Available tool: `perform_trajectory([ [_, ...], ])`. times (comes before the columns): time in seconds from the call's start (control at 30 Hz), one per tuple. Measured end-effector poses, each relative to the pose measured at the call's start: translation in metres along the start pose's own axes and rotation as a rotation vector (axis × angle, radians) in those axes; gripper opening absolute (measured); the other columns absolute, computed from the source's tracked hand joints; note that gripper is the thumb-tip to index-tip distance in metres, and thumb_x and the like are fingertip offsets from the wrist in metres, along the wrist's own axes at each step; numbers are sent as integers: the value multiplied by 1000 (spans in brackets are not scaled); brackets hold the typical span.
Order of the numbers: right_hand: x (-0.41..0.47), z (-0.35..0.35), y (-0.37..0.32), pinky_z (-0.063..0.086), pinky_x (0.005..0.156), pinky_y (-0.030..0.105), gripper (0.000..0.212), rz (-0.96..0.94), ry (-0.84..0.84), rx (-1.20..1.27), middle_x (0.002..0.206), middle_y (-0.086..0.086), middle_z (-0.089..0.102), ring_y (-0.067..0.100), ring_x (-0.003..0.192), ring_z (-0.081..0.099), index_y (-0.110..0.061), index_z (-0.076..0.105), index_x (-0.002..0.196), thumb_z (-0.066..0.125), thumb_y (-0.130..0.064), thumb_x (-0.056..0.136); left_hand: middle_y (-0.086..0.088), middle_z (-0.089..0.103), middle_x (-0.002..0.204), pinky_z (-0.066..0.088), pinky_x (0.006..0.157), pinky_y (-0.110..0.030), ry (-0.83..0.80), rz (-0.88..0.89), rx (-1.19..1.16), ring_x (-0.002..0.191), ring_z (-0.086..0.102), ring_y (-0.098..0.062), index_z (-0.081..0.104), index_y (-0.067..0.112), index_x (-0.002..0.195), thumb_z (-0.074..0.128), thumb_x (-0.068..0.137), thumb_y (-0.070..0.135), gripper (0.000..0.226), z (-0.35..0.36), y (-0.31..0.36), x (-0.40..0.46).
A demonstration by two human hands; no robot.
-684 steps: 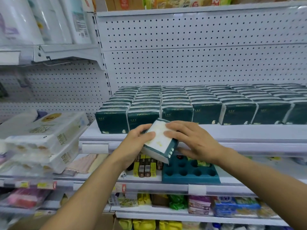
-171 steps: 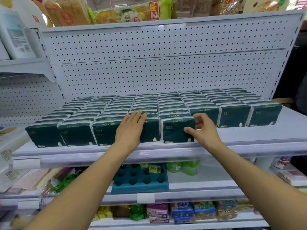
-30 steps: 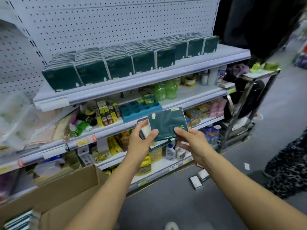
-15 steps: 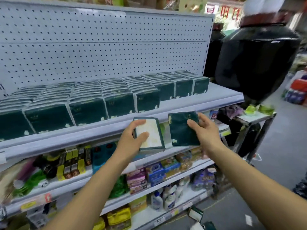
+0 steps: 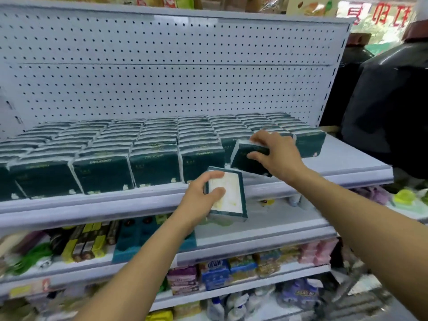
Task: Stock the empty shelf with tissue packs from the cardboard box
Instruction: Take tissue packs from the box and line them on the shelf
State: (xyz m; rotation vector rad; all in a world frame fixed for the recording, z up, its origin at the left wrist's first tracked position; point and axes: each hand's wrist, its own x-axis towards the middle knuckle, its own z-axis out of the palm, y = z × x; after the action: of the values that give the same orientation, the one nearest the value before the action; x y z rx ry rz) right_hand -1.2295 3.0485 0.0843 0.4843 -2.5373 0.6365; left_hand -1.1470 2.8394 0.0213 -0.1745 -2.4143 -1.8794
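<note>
right hand [image 5: 275, 156] gripping a tilted tissue pack [image 5: 249, 162] at the shelf [image 5: 347, 165] front edge, left hand [image 5: 201, 195] clasping another pack [image 5: 229, 193] below

Both arms reach forward, left hand [image 5: 201, 196] and right hand [image 5: 275, 154] each gripping something.

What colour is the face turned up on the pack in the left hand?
White to cream, framed by a dark green border, on the pack the left hand grips; head view.
</note>
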Motion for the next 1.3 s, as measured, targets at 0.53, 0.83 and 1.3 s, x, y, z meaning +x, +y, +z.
perform_trajectory([
  [0.53, 55, 55, 39, 39, 101, 41, 47, -319, -81, -91, 141, 4, 51, 27, 128, 46, -17, 60, 130, 72, -26, 86, 12, 58, 127, 55, 84, -28, 80, -44, -23, 105, 63, -11, 62, 47, 114, 60, 97, 19, 32, 13, 7, 14],
  [0.83, 53, 63, 43, 28, 114, 46, 65, -388, 26, -98, 148, 7, 42, 29, 133, 41, -17, 45, 142, 73, -24, 84, 19, 51, 137, 54, 94, -34, 74, -23, -86, 116, 56, 4, 39, 63, 134, 62, 97, 20, 61, 3, 15, 5],
  [1.3, -22, 21, 0, 51, 72, 19, 32, -89, -124, 914, 96, -11, 71, -1, 84, 66, -19, 65, 110, 77, -14, 81, -12, 57, 89, 45, 50, -30, 211, -91, -202, 59, 53, -18, 63, 19, 114, 30, 99, 60, 54, 0, 46, 14],
])
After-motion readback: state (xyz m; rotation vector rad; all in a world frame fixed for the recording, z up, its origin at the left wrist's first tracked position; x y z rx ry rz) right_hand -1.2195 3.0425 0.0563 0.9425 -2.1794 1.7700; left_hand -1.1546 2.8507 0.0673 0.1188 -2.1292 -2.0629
